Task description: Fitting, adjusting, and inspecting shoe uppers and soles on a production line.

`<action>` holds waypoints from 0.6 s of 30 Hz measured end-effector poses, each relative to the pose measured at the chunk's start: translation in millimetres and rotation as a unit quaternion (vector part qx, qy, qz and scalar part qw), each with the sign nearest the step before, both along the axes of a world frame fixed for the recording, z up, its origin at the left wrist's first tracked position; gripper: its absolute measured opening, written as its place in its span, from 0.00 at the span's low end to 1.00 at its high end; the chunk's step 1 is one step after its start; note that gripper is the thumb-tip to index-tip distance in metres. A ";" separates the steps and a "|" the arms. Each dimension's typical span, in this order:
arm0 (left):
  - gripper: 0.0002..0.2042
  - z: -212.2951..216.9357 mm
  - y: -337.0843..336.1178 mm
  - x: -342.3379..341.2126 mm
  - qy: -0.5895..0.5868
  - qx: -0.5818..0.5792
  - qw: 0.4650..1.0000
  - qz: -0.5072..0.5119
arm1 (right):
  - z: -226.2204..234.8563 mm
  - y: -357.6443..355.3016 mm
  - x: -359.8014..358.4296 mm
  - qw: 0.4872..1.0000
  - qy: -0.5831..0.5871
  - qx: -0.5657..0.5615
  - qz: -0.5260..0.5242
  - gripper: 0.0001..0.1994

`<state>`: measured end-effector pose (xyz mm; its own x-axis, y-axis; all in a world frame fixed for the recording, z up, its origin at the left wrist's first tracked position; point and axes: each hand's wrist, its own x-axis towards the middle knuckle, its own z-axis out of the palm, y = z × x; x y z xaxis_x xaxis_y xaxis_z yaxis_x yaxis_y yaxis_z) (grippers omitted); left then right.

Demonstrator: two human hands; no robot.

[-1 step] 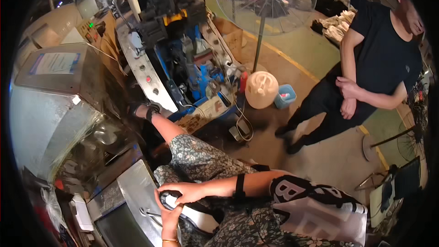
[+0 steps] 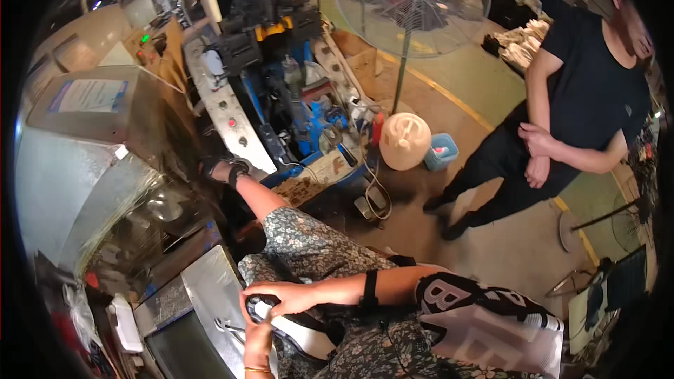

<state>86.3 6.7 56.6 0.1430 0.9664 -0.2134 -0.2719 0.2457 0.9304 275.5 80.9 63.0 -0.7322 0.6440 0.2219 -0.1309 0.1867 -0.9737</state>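
Observation:
A black shoe with a white sole (image 2: pixel 309 337) lies across my lap, its toe end toward the metal worktop at the left. My right hand (image 2: pixel 291 297) reaches in from the right, its fingers wrapped round the toe end. From below, my left hand (image 2: pixel 258 337) closes on the same end, its wrist in a thin bracelet. The hands meet there, and part of the shoe is hidden beneath them. A metal tool with a forked end (image 2: pixel 223 324) lies on the worktop (image 2: pixel 210 284) beside my left hand.
Ahead stands a blue-framed machine (image 2: pixel 309 119) with buttons on its white panel. A large fan (image 2: pixel 411 3), a beige drum (image 2: pixel 405 142) and a blue bucket (image 2: pixel 441 152) stand beyond. Another person (image 2: pixel 590 91) stands at the right, hands together. Left is a metal-hooded machine (image 2: pixel 77 154).
The view has shifted slightly, so the surroundings sit a little further right and lower. Both hands stay on the shoe's toe end; my left hand has moved a little lower.

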 end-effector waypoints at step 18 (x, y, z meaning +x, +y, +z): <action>0.26 166.1 -29.6 -144.0 0.145 -0.040 0.966 0.211 | -70.1 24.7 90.7 0.985 -0.060 -0.123 -0.102 0.12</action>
